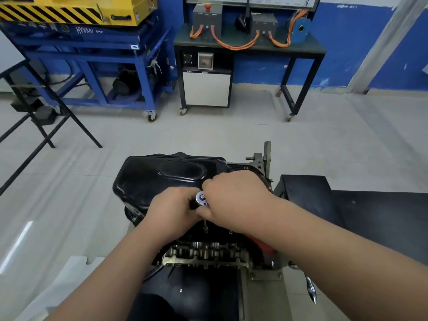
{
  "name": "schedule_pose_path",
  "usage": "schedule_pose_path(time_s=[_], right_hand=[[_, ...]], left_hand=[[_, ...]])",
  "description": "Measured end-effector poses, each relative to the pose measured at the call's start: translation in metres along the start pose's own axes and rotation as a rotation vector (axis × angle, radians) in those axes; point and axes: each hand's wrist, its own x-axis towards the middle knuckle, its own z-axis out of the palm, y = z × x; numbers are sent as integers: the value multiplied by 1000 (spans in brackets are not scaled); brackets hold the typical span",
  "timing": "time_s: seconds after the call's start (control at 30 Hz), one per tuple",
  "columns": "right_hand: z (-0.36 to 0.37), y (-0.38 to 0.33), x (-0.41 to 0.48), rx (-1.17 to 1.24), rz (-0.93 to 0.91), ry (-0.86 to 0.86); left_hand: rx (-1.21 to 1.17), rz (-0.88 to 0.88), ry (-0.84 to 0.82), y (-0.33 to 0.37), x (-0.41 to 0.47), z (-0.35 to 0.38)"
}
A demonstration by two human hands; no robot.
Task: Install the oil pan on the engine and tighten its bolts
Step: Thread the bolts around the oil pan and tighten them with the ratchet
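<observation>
A: Both hands are in over the engine (203, 252), and the pan (150, 179) sits on top of it, black and glossy, its bulge facing up

B: Where on the engine, exactly?

A: It covers the top from the far edge down toward us. Below the pan's near edge, the engine's near side shows bare, a row of grey metal parts

B: And the tool?

A: A ratchet (201, 197), shiny round head peeking out between the two hands, right over the pan's near edge. A thin shaft (205, 224) drops straight down from under the hands to the pan's rim

B: Fingers?

A: Left hand (172, 210): fingers curled tight round the ratchet's dark handle, knuckles toward the pan. Right hand (236, 196): fingers bent over the head from the right, thumb tucked beneath, so the head is pinched between them. The two hands touch

B: Can you see the bolt?

A: Too small and dark to tell where the shaft ends

B: Around them?

A: A grey stand (267, 156) rises at the engine's far right corner and a dark tabletop (370, 216) lies to the right. Across the floor (208, 130), a blue cart (92, 66) and a black trolley (250, 46) with orange cables stand by the blue wall
</observation>
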Motion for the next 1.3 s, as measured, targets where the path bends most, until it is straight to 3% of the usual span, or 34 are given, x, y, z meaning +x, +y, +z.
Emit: schedule_pose_path(time_s=[0.2, 0.3, 0.43, 0.63, 0.87, 1.03, 1.23, 1.3], right_hand=[[-7, 9, 7, -73, -216, -28], [-12, 6, 7, -87, -125, 6], [-7, -11, 2, -12, 53, -5], [-12, -3, 10, -115, -85, -36], [-11, -11, 5, -97, 109, -14], [-14, -1, 12, -180, -100, -39], [-10, -13, 9, -114, 75, -52], [-11, -12, 9, -90, 45, -65]], left_hand=[[-116, 8, -76, 1, 1, -7], [-93, -28, -17, 4, 4, -6], [26, -4, -64, -1, 1, -4], [-125, 32, -119, -3, 4, -12], [39, 43, -72, -3, 5, -6], [17, 107, -70, -4, 2, -8], [83, 38, -21, -3, 1, -2], [17, 63, -41, -5, 0, -4]])
